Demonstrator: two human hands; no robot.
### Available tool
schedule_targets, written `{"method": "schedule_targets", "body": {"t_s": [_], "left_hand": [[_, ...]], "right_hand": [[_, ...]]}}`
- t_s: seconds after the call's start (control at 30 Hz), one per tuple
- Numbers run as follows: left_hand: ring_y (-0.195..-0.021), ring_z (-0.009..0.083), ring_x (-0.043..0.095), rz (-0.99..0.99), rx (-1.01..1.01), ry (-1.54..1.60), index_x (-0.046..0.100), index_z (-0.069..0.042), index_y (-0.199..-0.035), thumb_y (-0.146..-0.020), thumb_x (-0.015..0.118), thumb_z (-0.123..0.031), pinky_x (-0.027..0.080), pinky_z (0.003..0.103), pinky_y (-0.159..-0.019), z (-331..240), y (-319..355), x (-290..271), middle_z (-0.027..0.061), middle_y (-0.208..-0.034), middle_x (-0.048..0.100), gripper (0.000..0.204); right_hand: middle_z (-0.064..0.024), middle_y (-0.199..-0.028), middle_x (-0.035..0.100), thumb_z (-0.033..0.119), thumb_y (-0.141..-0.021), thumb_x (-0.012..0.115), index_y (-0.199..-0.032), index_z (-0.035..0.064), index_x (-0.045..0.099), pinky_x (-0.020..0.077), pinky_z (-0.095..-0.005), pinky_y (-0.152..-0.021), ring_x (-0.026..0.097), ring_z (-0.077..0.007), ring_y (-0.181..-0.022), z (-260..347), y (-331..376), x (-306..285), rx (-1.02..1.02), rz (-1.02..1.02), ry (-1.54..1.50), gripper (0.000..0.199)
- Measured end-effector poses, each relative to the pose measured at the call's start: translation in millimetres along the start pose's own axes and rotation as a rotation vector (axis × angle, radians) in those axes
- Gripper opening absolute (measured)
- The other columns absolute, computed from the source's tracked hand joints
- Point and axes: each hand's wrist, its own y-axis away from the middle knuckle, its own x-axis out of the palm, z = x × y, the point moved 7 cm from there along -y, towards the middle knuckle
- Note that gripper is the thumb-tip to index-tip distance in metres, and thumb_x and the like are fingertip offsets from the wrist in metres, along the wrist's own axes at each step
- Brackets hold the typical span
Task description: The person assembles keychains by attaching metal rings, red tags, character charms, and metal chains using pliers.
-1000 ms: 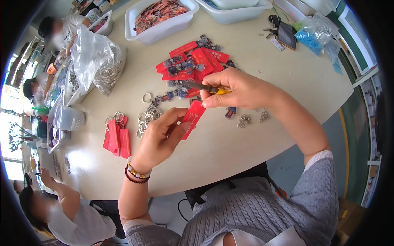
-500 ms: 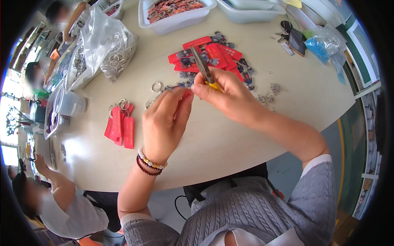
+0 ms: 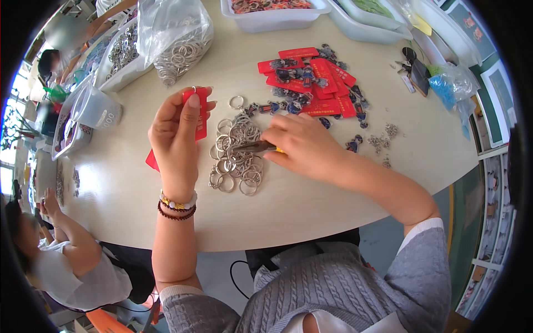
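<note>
"What's hard to see?"
"The pliers (image 3: 252,147) are mostly hidden in the right hand (image 3: 308,144); whether their tips grip anything, I can't tell. The tray (image 3: 277,21) is cut off at the top."
"And the hands?"
"The left hand (image 3: 175,141) pinches a red tag (image 3: 201,125), left of the rings (image 3: 237,166). The right one holds the pliers over that pile."
"The surface?"
"A pale table (image 3: 311,216), with a co-worker (image 3: 83,261) at lower left."

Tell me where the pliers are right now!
In the head view, the pliers are just left of the middle, in the person's right hand, with their tip at the pile of silver rings.
</note>
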Motion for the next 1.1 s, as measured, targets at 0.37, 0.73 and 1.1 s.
{"method": "schedule_targets", "body": {"t_s": [0.37,0.73,1.1], "left_hand": [[-0.075,0.0073,0.060,0.198,-0.225,0.108,0.058,0.004,-0.102,-0.096,0.054,-0.009,0.051,0.021,-0.069,20.7,20.8,27.4,0.0061,-0.092,0.066,0.015],[-0.066,0.0245,0.062,0.349,0.312,-0.502,0.062,-0.003,-0.090,-0.081,0.066,-0.005,0.049,0.033,-0.056,-10.3,48.2,63.9,0.0084,-0.079,0.063,0.010],[-0.073,0.0236,0.065,0.397,0.531,-0.580,0.060,-0.003,-0.092,-0.079,0.067,-0.005,0.051,0.033,-0.060,-19.5,53.8,69.9,0.0067,-0.085,0.065,0.015]], "right_hand": [[-0.0055,-0.094,0.060,0.009,-0.086,0.063,-0.090,0.0014,0.060,0.0472,-0.0282,-0.074,0.059,-0.0127,-0.084,-25.4,8.0,-20.8,0.477,0.235,-0.661,0.009],[-0.0207,-0.104,0.064,0.018,-0.088,0.059,-0.086,0.0021,0.052,0.0482,-0.0436,-0.084,0.061,-0.0269,-0.092,-24.9,24.9,-52.4,0.535,-0.146,-1.243,0.017],[-0.0230,-0.105,0.064,0.015,-0.084,0.059,-0.087,0.0035,0.050,0.0471,-0.0445,-0.087,0.062,-0.0296,-0.095,-22.6,27.3,-52.6,0.521,-0.060,-1.197,0.015]]}}
